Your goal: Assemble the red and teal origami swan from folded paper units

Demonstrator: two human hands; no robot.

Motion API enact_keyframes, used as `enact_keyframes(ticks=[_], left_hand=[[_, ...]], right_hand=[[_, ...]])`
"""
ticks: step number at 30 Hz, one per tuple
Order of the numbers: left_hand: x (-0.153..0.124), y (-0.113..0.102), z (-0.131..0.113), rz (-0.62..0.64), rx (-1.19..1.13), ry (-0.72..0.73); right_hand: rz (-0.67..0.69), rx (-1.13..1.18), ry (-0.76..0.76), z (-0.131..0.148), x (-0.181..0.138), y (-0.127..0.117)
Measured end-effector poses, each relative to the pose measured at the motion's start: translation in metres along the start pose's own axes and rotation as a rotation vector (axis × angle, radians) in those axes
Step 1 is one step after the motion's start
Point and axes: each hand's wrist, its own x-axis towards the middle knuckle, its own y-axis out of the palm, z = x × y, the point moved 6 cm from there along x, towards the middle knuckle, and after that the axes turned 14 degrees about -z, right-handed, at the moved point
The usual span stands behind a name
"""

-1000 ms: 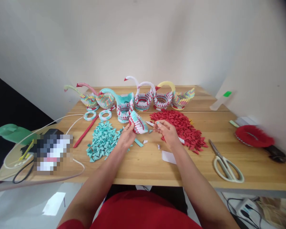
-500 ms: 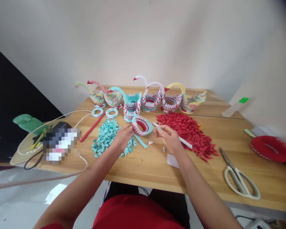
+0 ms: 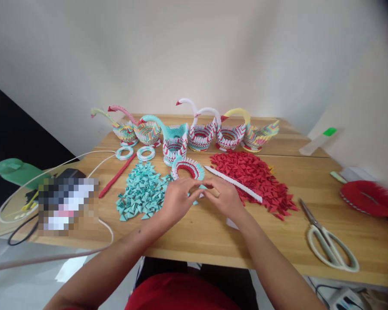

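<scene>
A round bowl of folded paper (image 3: 200, 171) in red, white and teal lies tilted on the table, just beyond my hands. My left hand (image 3: 179, 198) is in front of its near edge, fingers bent and closed; what they hold is hidden. Fingertips of my right hand (image 3: 224, 196) meet those of the left, pinching a small teal folded paper piece. Left of my hands lies a pile of teal folded paper pieces (image 3: 144, 189). On the right, a long white paper strip (image 3: 242, 186) rests against a heap of red folded paper pieces (image 3: 255, 178).
Several paper swans (image 3: 175, 144) stand along the back. Two paper rings (image 3: 145, 153) and a red paper strip (image 3: 116, 176) lie at left, near cables and a green object (image 3: 14, 172). Scissors (image 3: 330, 241) and a red disc-shaped paper piece (image 3: 368, 198) are at right.
My right hand has moved left and toward me, away from the white strip, to meet my left hand. My left hand has shifted right and nearer, and the bowl has turned slightly.
</scene>
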Motion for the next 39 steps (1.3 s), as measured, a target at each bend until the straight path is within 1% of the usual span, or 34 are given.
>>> enact_keyframes(ticks=[4, 6, 7, 9, 11, 14, 16, 21, 28, 31, 34, 39], left_hand=[[0.0, 0.008, 0.001, 0.016, 0.124, 0.145], [-0.001, 0.012, 0.002, 0.052, 0.181, 0.166], [-0.001, 0.015, 0.003, 0.074, 0.2, 0.15], [-0.002, 0.019, 0.006, 0.114, 0.202, 0.07], [-0.003, 0.022, 0.011, 0.149, 0.155, -0.061], [-0.008, 0.026, 0.021, 0.196, 0.043, -0.266], [-0.012, 0.028, 0.025, 0.214, -0.06, -0.357], [-0.019, 0.031, 0.034, 0.243, -0.395, -0.535], [-0.022, 0.037, 0.041, 0.284, -0.74, -0.824], [-0.021, 0.037, 0.042, 0.302, -0.819, -0.879], [-0.021, 0.037, 0.042, 0.299, -0.849, -0.893], [-0.021, 0.036, 0.04, 0.274, -0.816, -0.837]], right_hand=[[-0.029, -0.082, -0.089, -0.002, -0.001, -0.001], [-0.032, -0.119, -0.118, -0.003, -0.002, 0.0], [-0.021, -0.139, -0.133, -0.003, -0.003, 0.0], [0.02, -0.183, -0.168, -0.003, -0.005, 0.003], [0.07, -0.221, -0.201, -0.001, -0.007, 0.005], [0.124, -0.239, -0.215, 0.001, -0.009, 0.008], [0.146, -0.226, -0.205, 0.002, -0.009, 0.009], [0.137, -0.172, -0.177, 0.003, -0.007, 0.006], [0.133, -0.124, -0.128, 0.005, -0.003, 0.001], [0.14, -0.092, -0.093, 0.004, -0.003, 0.001], [0.146, -0.076, -0.077, 0.004, -0.003, 0.0], [0.128, -0.067, -0.062, 0.007, -0.001, -0.003]])
